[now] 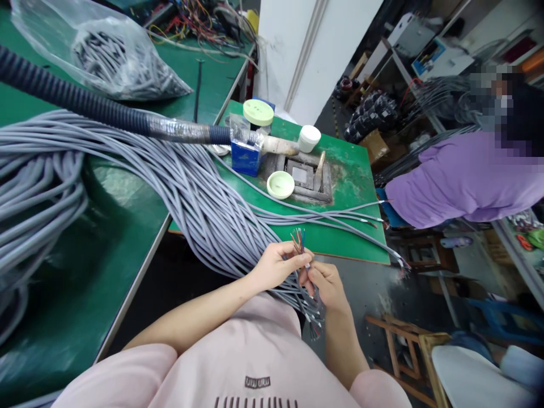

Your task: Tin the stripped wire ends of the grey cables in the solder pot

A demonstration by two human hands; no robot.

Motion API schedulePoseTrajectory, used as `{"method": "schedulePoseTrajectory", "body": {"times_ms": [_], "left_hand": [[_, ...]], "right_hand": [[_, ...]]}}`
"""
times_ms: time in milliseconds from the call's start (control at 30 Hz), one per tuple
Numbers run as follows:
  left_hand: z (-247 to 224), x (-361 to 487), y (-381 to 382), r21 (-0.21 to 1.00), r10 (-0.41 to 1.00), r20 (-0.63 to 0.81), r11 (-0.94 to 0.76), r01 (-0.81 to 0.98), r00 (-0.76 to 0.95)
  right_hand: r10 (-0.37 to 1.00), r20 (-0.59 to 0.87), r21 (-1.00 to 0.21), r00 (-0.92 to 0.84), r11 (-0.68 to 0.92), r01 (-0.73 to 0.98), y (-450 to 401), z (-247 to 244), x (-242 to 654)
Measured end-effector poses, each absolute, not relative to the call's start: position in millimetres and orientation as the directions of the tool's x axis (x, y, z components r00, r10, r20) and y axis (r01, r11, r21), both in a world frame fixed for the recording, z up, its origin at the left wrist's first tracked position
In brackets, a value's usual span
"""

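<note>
Head view: the left hand and right hand pinch a cable end with splayed, multicoloured wires.

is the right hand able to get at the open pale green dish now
Probably, once the right hand is free of the stripped cable end; a few grey cables lie between it and the dish.

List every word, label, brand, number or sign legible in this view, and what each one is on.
None can be read with certainty.
Pale pink fabric shirt: small dark rectangular print with lettering, too small to read reliably; dark strokes below it are cut off by the frame edge.
Round pale-green lid: faint marks, illegible.
Blue box-shaped holder: faint pale marks, too blurred to read.
</note>
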State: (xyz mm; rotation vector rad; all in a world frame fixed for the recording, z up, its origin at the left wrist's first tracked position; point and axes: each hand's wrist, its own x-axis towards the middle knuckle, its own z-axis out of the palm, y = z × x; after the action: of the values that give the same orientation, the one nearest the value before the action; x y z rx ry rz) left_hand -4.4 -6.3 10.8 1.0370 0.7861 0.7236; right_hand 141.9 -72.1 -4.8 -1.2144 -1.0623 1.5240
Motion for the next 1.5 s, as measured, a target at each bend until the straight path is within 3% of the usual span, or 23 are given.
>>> {"method": "schedulePoseTrajectory", "body": {"times_ms": [267, 633, 1067, 1500], "left_hand": [[16, -5, -1, 0.936, 0.875, -0.252, 0.328, -0.125, 0.414], [17, 0, -2, 0.845, 0.850, -0.363, 0.473, -0.250, 0.383], [5, 2, -6, 0.766, 0.849, -0.385, 0.512, -0.387, 0.361], [5, 2, -4, 0.782, 0.850, -0.391, 0.510, -0.358, 0.354]], "right_hand": [[0.969, -0.229, -0.967, -0.094, -0.237, -0.096, -71, -6, 141], [0.973, -0.203, -0.972, -0.113, -0.214, -0.100, -69, -15, 144], [0.971, -0.218, -0.962, -0.098, -0.231, -0.146, -69, -23, 141], [0.972, -0.225, -0.949, -0.073, -0.235, -0.208, -70, -19, 139]]}}
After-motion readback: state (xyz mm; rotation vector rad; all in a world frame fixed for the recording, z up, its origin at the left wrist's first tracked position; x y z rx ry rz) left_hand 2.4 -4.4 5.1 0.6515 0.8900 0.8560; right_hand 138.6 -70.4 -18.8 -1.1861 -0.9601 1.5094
